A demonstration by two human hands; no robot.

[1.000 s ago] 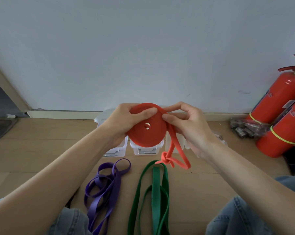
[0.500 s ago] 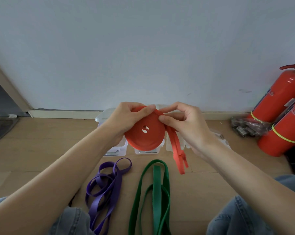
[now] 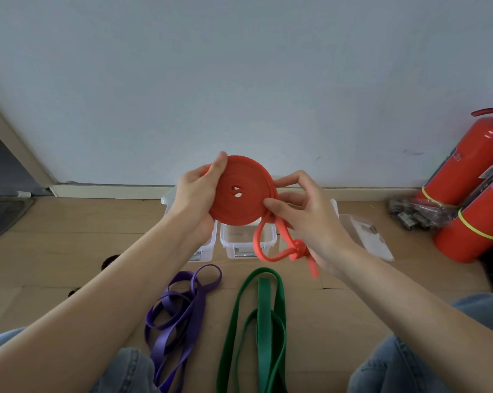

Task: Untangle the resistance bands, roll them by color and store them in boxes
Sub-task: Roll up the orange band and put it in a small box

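An orange-red resistance band (image 3: 241,191) is wound into a flat coil held up in front of the wall. My left hand (image 3: 197,194) grips the coil's left side, thumb over its top edge. My right hand (image 3: 302,211) pinches the band at the coil's right edge; below it the loose tail (image 3: 285,251) hangs in a loop with a knot. On the floor lie a loose purple band (image 3: 180,316) and a loose green band (image 3: 263,321). Clear plastic boxes (image 3: 239,245) stand behind the coil, partly hidden by my hands.
A clear box lid (image 3: 367,236) lies on the wooden floor to the right. Two red fire extinguishers (image 3: 472,180) lean at the right wall, beside a plastic bag of small parts (image 3: 409,214). My knees in jeans (image 3: 404,361) frame the bottom edge.
The coil has turned to face me more flatly and grown by another wrap. The hanging tail is shorter, and its knotted loop swung right, below my right hand.
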